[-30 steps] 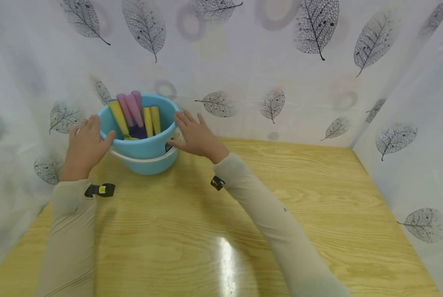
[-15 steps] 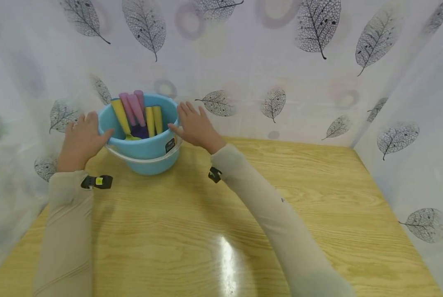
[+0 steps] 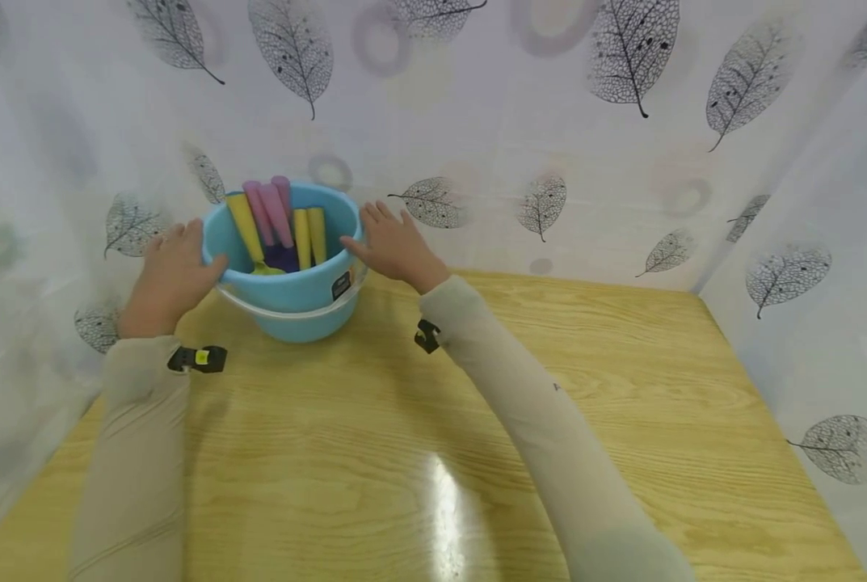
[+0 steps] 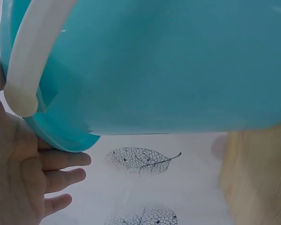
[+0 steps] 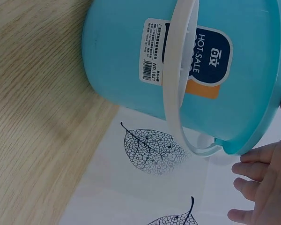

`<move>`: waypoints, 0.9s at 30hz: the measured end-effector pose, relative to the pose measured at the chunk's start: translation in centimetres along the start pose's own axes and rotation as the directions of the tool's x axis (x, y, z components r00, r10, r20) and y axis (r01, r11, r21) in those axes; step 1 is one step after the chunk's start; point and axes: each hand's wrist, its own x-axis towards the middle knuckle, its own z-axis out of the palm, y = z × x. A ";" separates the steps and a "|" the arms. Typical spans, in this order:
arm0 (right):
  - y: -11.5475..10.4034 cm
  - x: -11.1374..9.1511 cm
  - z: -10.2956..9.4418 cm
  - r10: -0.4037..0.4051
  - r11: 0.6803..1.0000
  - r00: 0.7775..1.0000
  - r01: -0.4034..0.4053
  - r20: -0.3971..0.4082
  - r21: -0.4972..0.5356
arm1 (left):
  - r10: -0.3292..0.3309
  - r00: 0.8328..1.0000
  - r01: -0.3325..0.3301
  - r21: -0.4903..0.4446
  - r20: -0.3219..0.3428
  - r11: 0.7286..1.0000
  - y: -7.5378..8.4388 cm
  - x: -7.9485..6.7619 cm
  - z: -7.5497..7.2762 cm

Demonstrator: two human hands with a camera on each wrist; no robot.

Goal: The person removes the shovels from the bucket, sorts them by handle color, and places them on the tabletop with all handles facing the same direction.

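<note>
Left hand [image 3: 172,280] and right hand [image 3: 397,246] are flanking the bucket [image 3: 280,297], grip relaxed against its rim [image 4: 68,142], apparently steadying it.

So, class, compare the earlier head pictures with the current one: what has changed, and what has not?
The person's right hand moved forward along the light-blue round plastic bucket, uncovering more of its dark rectangular label. The left hand slid slightly forward too. No clear new grip or release shows. The bucket stayed on the yellowish wooden table, with the pink tapered handles and yellow tapered handles in it.
</note>
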 end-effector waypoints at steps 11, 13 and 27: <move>1.3 -0.9 -0.2 0.001 1.000 1.000 -0.002 -0.014 -0.016 | 0.036 0.999 -0.037 -0.006 -0.032 0.999 2.3 -0.7 0.9; 1.7 -1.1 -0.3 -0.003 1.000 1.000 0.002 -0.014 -0.012 | 0.046 0.999 -0.046 -0.010 -0.024 0.999 2.6 -0.8 1.1; 4.5 -2.7 -0.8 -0.001 0.998 1.000 0.000 0.013 0.059 | 0.153 0.986 -0.152 0.019 -0.062 0.988 4.6 -0.7 2.6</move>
